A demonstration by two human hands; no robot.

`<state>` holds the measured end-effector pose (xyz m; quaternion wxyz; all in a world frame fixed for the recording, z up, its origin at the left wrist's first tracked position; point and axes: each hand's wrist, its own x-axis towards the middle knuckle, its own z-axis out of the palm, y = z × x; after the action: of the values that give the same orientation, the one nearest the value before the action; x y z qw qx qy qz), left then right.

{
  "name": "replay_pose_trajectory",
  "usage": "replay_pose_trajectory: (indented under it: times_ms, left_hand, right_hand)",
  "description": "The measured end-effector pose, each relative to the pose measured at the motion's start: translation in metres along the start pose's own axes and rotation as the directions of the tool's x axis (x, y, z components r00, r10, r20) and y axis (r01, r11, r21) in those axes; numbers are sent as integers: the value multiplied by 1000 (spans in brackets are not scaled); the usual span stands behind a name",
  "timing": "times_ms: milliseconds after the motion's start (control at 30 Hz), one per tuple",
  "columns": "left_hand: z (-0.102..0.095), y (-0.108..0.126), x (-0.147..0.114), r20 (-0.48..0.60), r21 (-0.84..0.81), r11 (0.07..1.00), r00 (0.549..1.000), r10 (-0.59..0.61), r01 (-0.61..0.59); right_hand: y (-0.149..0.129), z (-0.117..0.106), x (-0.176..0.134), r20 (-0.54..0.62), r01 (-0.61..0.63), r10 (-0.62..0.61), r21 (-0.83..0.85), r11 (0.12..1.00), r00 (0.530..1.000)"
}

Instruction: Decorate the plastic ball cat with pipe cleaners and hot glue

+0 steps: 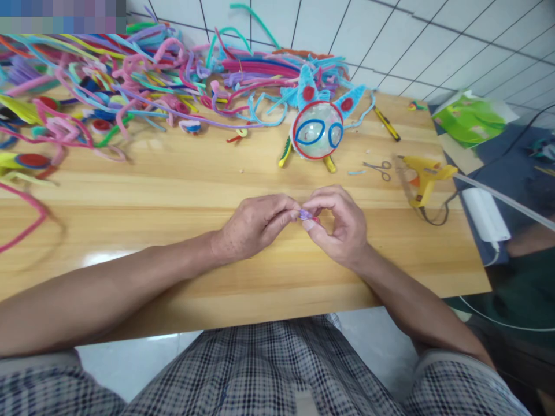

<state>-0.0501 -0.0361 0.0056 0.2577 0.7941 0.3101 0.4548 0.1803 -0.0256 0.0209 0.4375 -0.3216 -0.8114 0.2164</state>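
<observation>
Between the fingers [281, 202] of the left hand [248, 225] and right hand [347, 231] sits a small purple piece [306, 214], over a pale wooden table [173, 196]. Straight beyond the fingers stands a clear, red-rimmed round figure [318, 138]; beyond them leftward, multicoloured fuzzy stems [130, 86] heap up. Right of the fingers, slightly beyond, lie small metal scissors [377, 167], then a yellow plastic glue gun [427, 182].

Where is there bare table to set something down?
Free: table between the pink loop and the left hand, and between the right hand and the yellow glue gun, short of the scissors. Crowded: the back left, heaped with fuzzy stems.
</observation>
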Motion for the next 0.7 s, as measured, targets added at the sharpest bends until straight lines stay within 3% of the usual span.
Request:
replay_pose_trajectory:
  times_ms: [167,400,700]
  left_hand:
    - [1,-1,1,-25,-98,989,993,-116,113]
    - [4,-1,5,-43,-360,884,941,-337,300]
    - [8,-3,1,-58,-353,888,940,-336,296]
  right_hand:
    - [1,1,-3,-32,-76,78,67,995,996]
    - [-5,5,-1,-20,-236,238,55,970,971]
    - [-9,6,0,-59,-258,260,33,966,964]
